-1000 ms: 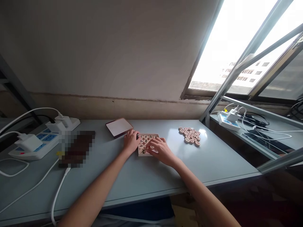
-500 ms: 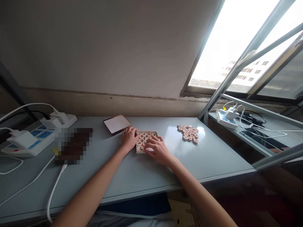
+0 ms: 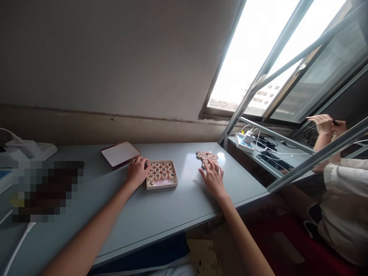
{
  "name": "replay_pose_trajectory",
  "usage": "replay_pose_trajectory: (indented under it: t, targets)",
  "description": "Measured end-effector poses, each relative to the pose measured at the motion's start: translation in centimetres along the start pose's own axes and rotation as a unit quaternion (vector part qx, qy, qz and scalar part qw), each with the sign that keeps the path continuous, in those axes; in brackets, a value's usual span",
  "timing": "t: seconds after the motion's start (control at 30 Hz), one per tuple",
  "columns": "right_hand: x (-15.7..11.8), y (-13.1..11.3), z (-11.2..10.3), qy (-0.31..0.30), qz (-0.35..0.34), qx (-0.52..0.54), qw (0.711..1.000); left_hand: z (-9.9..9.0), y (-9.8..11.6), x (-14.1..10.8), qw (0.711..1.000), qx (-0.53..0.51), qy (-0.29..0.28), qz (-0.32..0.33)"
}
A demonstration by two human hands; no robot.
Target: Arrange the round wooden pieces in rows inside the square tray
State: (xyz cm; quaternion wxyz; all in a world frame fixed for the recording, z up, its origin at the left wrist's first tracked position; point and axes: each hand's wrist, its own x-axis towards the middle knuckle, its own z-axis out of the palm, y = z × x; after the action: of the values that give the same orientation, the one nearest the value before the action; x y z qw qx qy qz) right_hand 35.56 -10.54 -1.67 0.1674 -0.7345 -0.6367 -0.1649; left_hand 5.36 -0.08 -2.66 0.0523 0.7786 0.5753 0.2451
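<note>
An open shallow box (image 3: 174, 185) lies on the desk with rows of round wooden Chinese chess pieces (image 3: 157, 170) in it. The front row holds one piece at its left, and the pink bottom shows beside it. My left hand (image 3: 137, 170) grips the box's left edge, and a small dark spot shows at its fingertips. To the right, my right hand (image 3: 213, 177) reaches over a loose cluster of Chinese chess pieces (image 3: 205, 154), fingers spread and touching the near ones. Those beneath the fingers are partly hidden.
The box lid (image 3: 120, 154) lies behind my left hand. Power strips with white plugs (image 3: 24, 149) and a pixelated dark object (image 3: 47, 191) are at the left. A metal frame (image 3: 247, 101) rises at the right. Beyond it are cables and another person's raised hands (image 3: 324, 124).
My right hand has moved from the box to the loose pieces at the right. The view has turned right, bringing another person into sight. My left hand stays at the box.
</note>
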Motion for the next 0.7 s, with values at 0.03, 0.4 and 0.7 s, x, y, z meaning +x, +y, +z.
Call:
replay_pose_trajectory:
  t: [0.03, 0.4, 0.7]
  targets:
    - [-0.7, 1.0, 0.3, -0.026, -0.001, -0.011, 1.000, 0.0, 0.0, 0.0, 1.000, 0.000, 0.001, 0.000]
    - [-1.2, 0.2, -0.6, 0.002, 0.026, 0.011, 1.000, -0.1, 0.0, 0.0, 1.000, 0.000, -0.005, -0.003]
    - [-2.3, -2.7, -1.7, -0.059, -0.077, 0.059, 0.994, 0.0, 0.0, 0.0, 1.000, -0.009, -0.005, -0.004]
